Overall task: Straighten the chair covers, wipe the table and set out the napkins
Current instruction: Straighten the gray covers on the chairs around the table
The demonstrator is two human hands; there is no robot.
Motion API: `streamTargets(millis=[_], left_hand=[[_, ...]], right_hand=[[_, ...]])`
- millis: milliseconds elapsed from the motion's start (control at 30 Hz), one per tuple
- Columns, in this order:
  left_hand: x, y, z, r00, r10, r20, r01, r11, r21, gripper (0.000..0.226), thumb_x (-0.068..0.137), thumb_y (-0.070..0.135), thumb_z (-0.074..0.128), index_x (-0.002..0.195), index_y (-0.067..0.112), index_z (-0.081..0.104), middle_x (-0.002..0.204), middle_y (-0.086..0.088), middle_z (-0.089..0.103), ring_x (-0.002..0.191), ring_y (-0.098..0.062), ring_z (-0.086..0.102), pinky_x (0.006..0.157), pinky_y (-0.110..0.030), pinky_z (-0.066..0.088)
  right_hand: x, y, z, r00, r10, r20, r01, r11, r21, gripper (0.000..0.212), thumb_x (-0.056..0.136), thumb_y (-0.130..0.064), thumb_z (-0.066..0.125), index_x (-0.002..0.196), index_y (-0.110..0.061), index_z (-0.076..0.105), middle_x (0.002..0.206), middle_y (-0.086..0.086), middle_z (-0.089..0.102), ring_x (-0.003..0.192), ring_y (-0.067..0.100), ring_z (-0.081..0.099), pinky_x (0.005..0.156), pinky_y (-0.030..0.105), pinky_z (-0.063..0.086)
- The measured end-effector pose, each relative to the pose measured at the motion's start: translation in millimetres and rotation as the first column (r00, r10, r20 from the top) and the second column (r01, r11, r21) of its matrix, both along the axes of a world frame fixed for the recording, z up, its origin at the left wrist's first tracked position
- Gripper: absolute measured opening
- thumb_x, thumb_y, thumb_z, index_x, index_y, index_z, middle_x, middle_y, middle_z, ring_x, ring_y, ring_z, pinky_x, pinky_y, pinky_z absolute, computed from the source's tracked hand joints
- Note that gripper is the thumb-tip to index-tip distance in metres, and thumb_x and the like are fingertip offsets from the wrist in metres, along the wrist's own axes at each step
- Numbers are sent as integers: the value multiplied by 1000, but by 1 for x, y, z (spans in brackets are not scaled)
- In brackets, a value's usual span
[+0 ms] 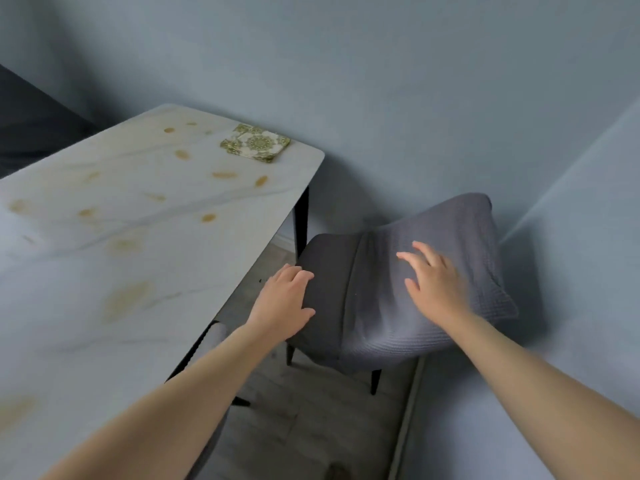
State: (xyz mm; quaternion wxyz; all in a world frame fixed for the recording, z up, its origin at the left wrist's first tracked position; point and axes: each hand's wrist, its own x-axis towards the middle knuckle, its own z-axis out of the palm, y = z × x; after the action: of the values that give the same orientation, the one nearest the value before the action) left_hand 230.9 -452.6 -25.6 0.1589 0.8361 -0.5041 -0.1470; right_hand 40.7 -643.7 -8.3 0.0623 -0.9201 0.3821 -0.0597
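A dark chair [325,271] stands at the table's end, close to the wall. A grey textured chair cover [460,237] lies over its right part and backrest, with folds near the seat. My left hand [284,303] rests on the bare dark seat edge, fingers spread. My right hand [433,278] lies flat on the grey cover, fingers apart. The white marble table [86,306] carries several yellowish stains. A stack of green-patterned napkins [256,143] sits at its far corner.
The blue-grey wall [415,98] runs close behind and to the right of the chair. Another chair's light backrest [214,336] shows under the table edge. Grey floor [304,427] lies between me and the chair. A dark shape [31,126] is at the far left.
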Motion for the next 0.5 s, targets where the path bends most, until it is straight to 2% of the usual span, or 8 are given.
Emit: streamTargets(millis=[133,267,400,500], left_hand=[[-21,-54,0,994,-111,2,111,994,1,72,81,33,71,142,17,36,150,-4,34,145,-25,19,115,-42,25],[-49,-114,2,985,-163,-55,162,987,-20,74,79,36,72,142,18,37,150,-3,34,145,-25,20,115,-45,27],[-82,-168,-9,962,-243,-126,240,970,-42,77,78,41,72,142,15,37,147,-3,37,142,-24,25,114,-43,28],[-111,-209,-19,935,-300,-187,294,954,-58,82,76,47,72,141,14,36,143,-2,40,134,-20,35,112,-39,32]], right_hand=[[-43,-48,6,986,-159,-46,160,987,22,46,92,-15,50,136,-28,46,153,2,28,131,32,33,104,46,32],[-77,-97,3,962,-272,10,269,958,102,43,92,-9,47,132,-24,50,151,6,31,133,35,32,106,47,33],[-95,-136,-4,922,-373,105,330,899,288,46,92,1,44,136,-13,47,145,11,42,131,31,41,108,38,31],[-106,-159,-10,888,-446,110,366,831,419,48,94,1,40,140,-12,42,143,11,46,129,30,45,109,40,34]])
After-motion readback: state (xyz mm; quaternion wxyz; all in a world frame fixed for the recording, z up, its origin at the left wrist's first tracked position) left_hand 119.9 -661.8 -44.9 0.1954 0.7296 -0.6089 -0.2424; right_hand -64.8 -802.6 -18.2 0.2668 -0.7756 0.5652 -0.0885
